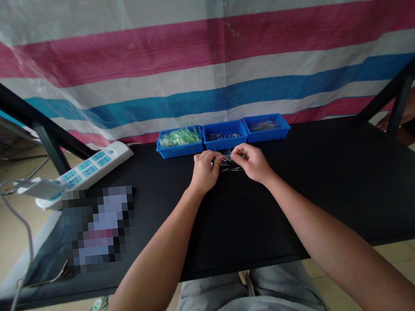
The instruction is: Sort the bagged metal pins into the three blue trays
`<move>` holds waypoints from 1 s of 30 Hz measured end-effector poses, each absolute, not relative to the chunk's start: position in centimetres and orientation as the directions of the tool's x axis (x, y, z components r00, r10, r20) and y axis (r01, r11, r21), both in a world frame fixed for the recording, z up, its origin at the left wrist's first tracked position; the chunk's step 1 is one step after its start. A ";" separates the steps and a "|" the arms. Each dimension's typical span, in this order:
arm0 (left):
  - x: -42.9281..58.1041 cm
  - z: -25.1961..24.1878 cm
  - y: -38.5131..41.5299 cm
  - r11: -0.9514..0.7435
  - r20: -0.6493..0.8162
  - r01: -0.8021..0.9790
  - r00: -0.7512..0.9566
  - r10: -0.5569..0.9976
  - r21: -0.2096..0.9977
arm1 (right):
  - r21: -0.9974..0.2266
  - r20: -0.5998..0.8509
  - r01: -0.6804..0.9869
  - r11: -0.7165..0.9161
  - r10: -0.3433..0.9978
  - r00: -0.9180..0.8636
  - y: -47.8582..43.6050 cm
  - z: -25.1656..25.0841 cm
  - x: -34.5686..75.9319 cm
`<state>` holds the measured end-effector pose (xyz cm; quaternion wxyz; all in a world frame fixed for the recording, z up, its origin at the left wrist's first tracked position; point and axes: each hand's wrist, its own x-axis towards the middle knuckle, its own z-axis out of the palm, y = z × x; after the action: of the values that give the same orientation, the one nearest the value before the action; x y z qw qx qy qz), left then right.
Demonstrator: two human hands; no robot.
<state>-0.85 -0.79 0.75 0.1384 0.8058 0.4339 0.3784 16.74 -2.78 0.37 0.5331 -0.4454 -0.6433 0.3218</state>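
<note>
The work appears to be in mid-course, judged from how things lie. A small clear-looking piece (229,154) is held just in front of the bins, toward the middle of the far edge of the counter (342,186). It seems to be pinched from both sides: the thumb and forefinger of the left hand (206,169) are pressed together at one side, and those of the right hand (252,161) at the other, though what exactly is gripped is too small to be made out. Beneath and between the hands, loose thin metal pins (231,170) are scattered on the counter, so some handling seems to be left. More metal parts are held in the middle blue bin (225,143) along the far edge. The left blue bin (179,151) is heaped with green-tinted plastic packets (180,136); whether these are finished or only supplied cannot be told. A low layer of clear-looking plastic is seen in the right blue bin (269,134). No completed count can be read from the view.
</note>
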 end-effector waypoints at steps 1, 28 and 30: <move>-0.8 0.7 -0.8 -0.584 0.496 0.595 0.328 0.804 0.553 | -0.907 0.384 0.169 0.385 0.922 -0.039 -2.8 0.5 16.7; -1.6 0.1 0.2 -0.514 0.483 0.613 0.234 0.844 0.600 | -0.977 0.214 0.014 0.214 0.971 0.105 -1.5 0.2 18.3; -1.7 0.1 0.3 -0.489 0.469 0.639 0.218 0.856 0.594 | -0.974 0.225 0.057 0.218 0.957 0.185 -1.3 0.0 18.4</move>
<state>-1.72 0.32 0.06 0.1382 0.7682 0.4863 0.3929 18.37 -1.28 -0.02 0.5890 -0.4954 -0.5117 0.3818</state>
